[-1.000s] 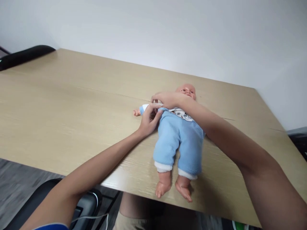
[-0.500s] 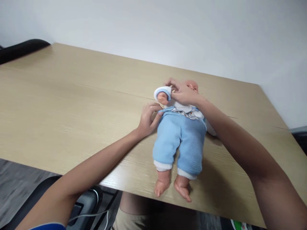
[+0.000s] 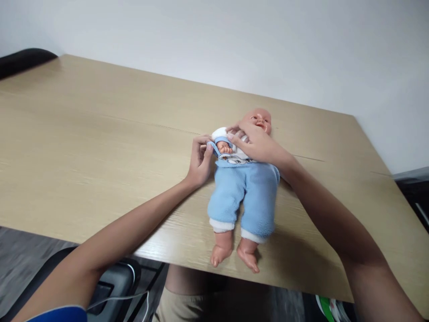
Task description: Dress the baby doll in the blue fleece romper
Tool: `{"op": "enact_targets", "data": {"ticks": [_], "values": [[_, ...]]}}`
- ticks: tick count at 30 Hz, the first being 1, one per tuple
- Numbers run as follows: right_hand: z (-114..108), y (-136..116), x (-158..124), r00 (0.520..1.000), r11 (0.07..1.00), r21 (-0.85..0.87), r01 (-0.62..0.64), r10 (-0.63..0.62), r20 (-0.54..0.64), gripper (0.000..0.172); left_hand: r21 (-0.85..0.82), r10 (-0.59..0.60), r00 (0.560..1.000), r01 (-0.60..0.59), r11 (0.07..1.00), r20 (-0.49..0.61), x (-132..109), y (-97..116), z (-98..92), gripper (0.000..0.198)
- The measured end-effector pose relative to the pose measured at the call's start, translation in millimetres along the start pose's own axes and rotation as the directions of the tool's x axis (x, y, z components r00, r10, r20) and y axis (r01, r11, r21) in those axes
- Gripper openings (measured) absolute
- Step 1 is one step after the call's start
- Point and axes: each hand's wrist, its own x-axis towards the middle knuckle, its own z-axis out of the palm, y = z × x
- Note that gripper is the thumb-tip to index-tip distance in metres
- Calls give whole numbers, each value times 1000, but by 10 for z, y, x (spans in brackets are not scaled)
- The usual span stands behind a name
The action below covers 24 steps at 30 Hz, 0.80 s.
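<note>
A baby doll lies on its back on the wooden table, feet toward me. It wears a white top and fluffy light blue overalls with white cuffs and a printed animal face on the front. My left hand is closed, pinching a blue strap-like edge of the overalls at the doll's side. Beside it, the doll's small hand pokes out of a white sleeve with blue trim. Across the doll's chest, my right hand has its fingertips closed on that sleeve, covering much of the top.
The pale wooden table runs up to a white wall. A black chair back stands at the far left. Below the near edge are a dark chair, a white cable and a green-and-white item.
The doll's hand has come down against the front of the overalls. My left hand has raised the blue edge beside it. My right hand has shifted lower, uncovering more of the doll's head.
</note>
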Motion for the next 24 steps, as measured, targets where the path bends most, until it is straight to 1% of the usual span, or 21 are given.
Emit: {"op": "enact_targets", "data": {"ticks": [3, 6, 9, 11, 12, 13, 15, 16, 18, 20, 22, 24], "values": [[5, -154, -204, 998, 997, -43, -58, 57, -9, 44, -25, 17, 1000, -17, 1000, 3, 5, -10, -15, 44], [-38, -264, -313, 996, 991, -124, -46, 55, 67, 46, -55, 40, 999, -39, 998, 18, 15, -58, -16, 43], [-128, -286, -345, 983, 979, -190, 71, -36, 180, 43, -113, 89, 996, -88, 990, 1, 35, -137, 4, 42], [-174, -265, -356, 968, 967, -191, 171, -129, 214, 41, -135, 116, 993, -115, 984, -6, 47, -185, 12, 39], [-183, -248, -364, 962, 962, -172, 210, -173, 210, 40, -140, 122, 992, -122, 983, -8, 51, -204, 11, 38], [-180, -226, -372, 960, 962, -143, 233, -204, 193, 38, -140, 122, 992, -122, 983, -9, 53, -218, 8, 37], [-138, -157, -388, 970, 972, -66, 224, -216, 111, 36, -120, 96, 995, -94, 988, 9, 53, -235, -10, 38], [-103, -105, -392, 979, 980, -25, 198, -197, 49, 36, -104, 73, 997, -70, 992, 25, 54, -238, -21, 39], [-15, 32, -393, 990, 992, 44, 121, -117, -84, 39, -76, 22, 998, -18, 997, 58, 56, -242, -43, 41], [74, 187, -385, 985, 995, 96, 39, -22, -174, 41, -76, -26, 997, 31, 997, 67, 63, -248, -56, 44], [145, 304, -375, 979, 991, 133, -17, 43, -200, 40, -113, -75, 996, 81, 990, 53, 75, -264, -57, 49], [193, 343, -368, 980, 988, 152, -32, 61, -188, 36, -185, -152, 988, 157, 970, 39, 95, -295, -47, 53]]}}
